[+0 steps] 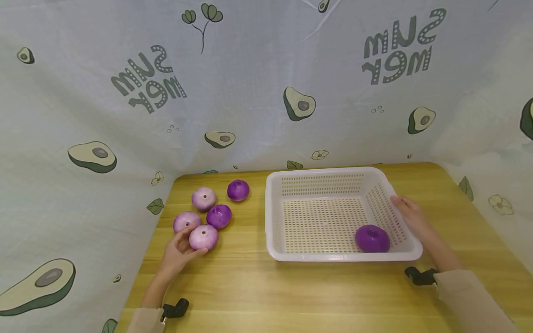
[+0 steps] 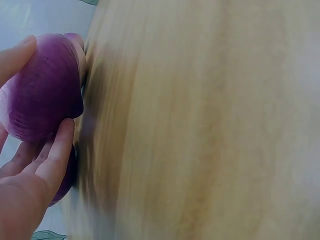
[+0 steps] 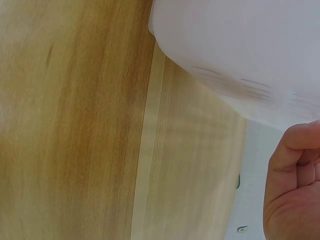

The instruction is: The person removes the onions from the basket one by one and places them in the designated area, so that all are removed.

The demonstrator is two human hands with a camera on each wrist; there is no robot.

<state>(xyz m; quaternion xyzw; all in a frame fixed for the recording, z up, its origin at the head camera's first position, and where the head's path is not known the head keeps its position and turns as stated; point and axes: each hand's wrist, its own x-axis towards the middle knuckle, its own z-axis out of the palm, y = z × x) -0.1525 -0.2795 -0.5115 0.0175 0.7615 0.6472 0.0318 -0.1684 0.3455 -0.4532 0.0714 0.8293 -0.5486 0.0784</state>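
My left hand (image 1: 176, 253) holds a light purple onion (image 1: 203, 239) between its thumb and fingers at the left of the table. In the left wrist view, the thumb and fingertips lie on opposite sides of this onion (image 2: 45, 90). Right behind it are another pale onion (image 1: 185, 221) and a darker purple onion (image 1: 219, 216). My right hand (image 1: 411, 217) grips the right rim of a white plastic basket (image 1: 333, 257), with curled fingers visible in the right wrist view. One deep purple onion (image 1: 372, 239) lies in the basket's near right corner.
Farther back on the left sit a pale onion (image 1: 204, 199) and a dark purple onion (image 1: 238, 190). The wooden table (image 1: 250, 296) meets an avocado-print cloth (image 1: 258, 92) along its back and sides.
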